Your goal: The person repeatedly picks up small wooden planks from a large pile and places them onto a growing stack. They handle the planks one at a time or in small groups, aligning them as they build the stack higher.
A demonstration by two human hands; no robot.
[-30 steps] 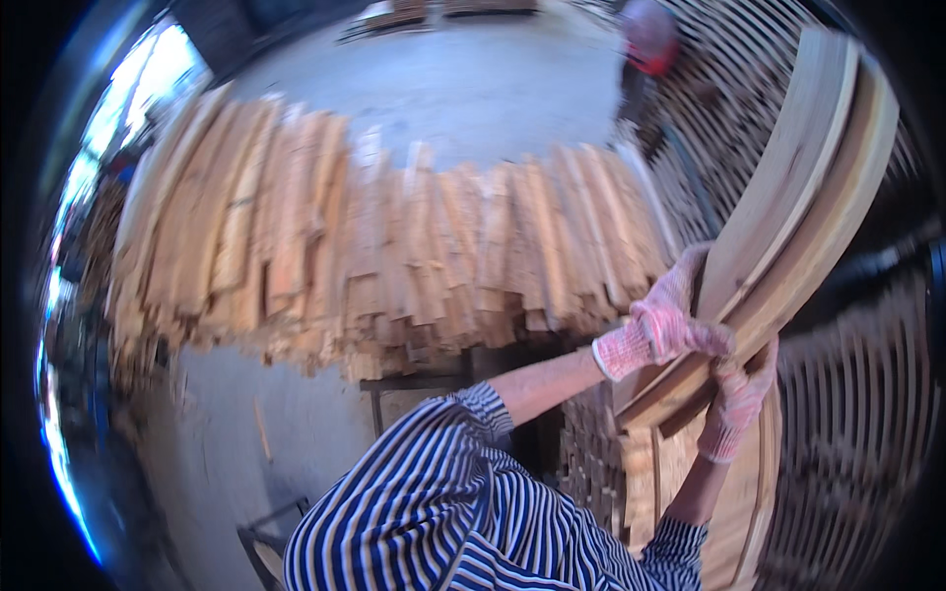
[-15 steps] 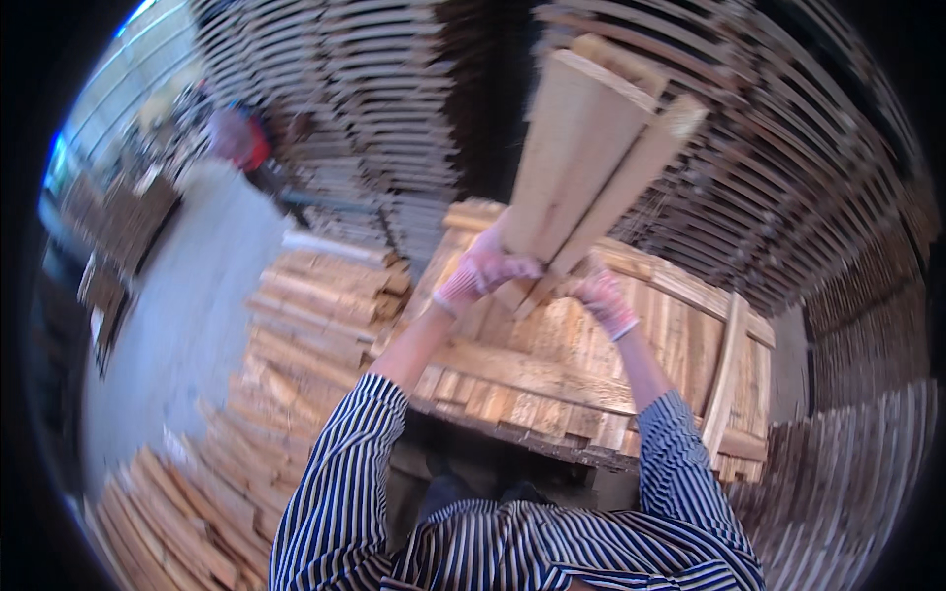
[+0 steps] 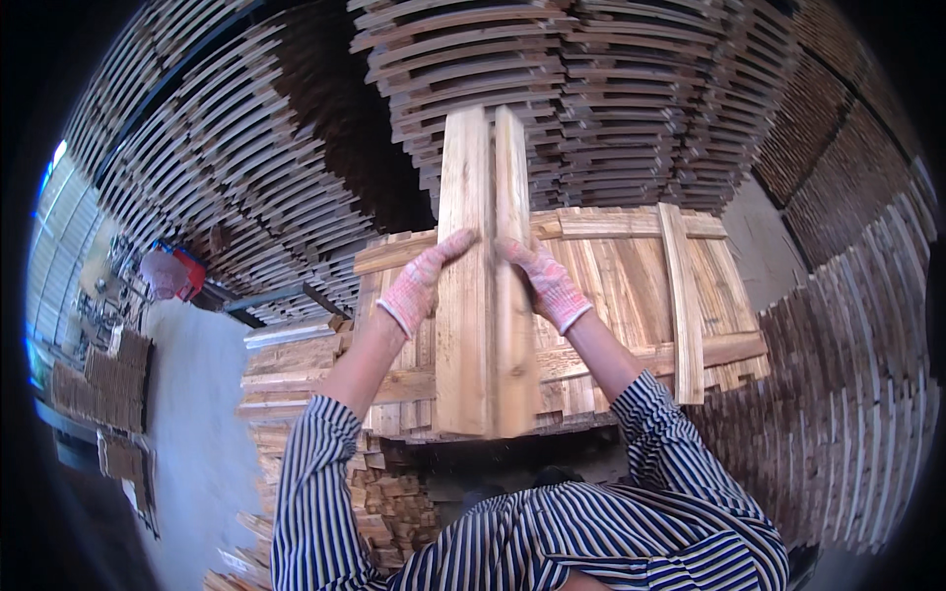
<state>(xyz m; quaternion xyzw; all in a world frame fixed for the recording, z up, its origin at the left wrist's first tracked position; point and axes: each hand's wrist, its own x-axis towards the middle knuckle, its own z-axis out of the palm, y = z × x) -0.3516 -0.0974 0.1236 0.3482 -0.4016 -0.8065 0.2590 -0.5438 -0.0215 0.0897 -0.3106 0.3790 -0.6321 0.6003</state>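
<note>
Pale boards (image 3: 465, 335), two visible, side by side, held lengthwise over a stack of planks (image 3: 621, 286).
Left hand (image 3: 419, 283), gloved, partly closed around outer edge of left board (image 3: 463, 364), thumb over its face; right hand (image 3: 547, 281) gripping right board (image 3: 514, 364) likewise. On the stack: crosswise strips (image 3: 731, 348), one loose plank (image 3: 682, 305) over them. Beyond: tall piles of spaced slats (image 3: 611, 128).

Smooth-looking matt wooden boards (image 3: 463, 315), knitted cloth gloves (image 3: 412, 293), matt cloth shirt (image 3: 522, 532), rough wooden stacks (image 3: 631, 118)
</note>
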